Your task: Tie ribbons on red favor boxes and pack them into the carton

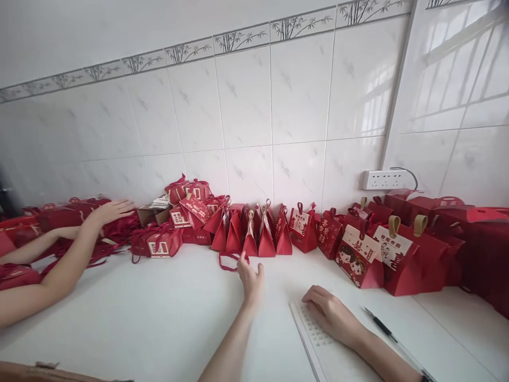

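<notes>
My left hand (251, 280) reaches forward over the white table, with its index finger stretched out and its thumb apart. Its fingertip is beside a dark red ribbon loop (228, 267); whether they touch I cannot tell. Just beyond stands a row of red gift boxes (267, 241) with peaked tops, side by side. My right hand (328, 310) rests on an open notebook (314, 345) with handwritten lines, its fingers loosely bent and nothing seen in them. To the right of that hand lies a black and clear pen (384, 323).
At left, another person's arms (75, 254) reach over piled red boxes and ribbons. Stacked boxes (165, 241) stand left of the row. Larger red gift boxes (411, 265) stand at right, below a white power strip (385, 180). A tiled wall (246, 116) backs the table (159, 318).
</notes>
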`<state>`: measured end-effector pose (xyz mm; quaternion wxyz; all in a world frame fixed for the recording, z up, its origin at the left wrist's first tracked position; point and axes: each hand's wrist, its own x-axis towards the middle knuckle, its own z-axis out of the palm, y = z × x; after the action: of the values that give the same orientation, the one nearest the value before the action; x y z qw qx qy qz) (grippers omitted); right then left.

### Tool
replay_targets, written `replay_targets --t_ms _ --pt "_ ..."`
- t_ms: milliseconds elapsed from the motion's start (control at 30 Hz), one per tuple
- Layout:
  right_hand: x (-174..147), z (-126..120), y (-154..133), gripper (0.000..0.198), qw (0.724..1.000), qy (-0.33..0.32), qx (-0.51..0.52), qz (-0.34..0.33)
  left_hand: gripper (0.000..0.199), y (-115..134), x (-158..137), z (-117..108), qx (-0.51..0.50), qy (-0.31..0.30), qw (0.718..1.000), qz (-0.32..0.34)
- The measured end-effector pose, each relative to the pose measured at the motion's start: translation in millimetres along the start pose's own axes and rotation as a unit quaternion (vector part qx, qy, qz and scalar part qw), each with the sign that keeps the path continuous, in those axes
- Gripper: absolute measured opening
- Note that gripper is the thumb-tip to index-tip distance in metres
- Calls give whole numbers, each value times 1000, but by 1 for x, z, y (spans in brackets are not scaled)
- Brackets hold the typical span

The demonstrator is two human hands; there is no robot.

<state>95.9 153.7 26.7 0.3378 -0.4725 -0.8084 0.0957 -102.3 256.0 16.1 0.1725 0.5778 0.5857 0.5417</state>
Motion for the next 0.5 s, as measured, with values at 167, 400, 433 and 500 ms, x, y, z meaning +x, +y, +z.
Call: replay_targets --t_ms 167,400,433,500 --pt "-10 -7 1 26 997 -23 49 55 56 -15 30 -9 24 98 989 -104" --pt "-13 -7 6 25 997 -49 44 48 54 -30 66 -68 123 209 963 -120" --pt "-15 -6 7 25 997 -54 41 45 54 -34 71 -79 140 221 958 -120" --pt "-17 -3 10 24 997 -62 37 40 53 -44 82 -99 165 247 946 -128"
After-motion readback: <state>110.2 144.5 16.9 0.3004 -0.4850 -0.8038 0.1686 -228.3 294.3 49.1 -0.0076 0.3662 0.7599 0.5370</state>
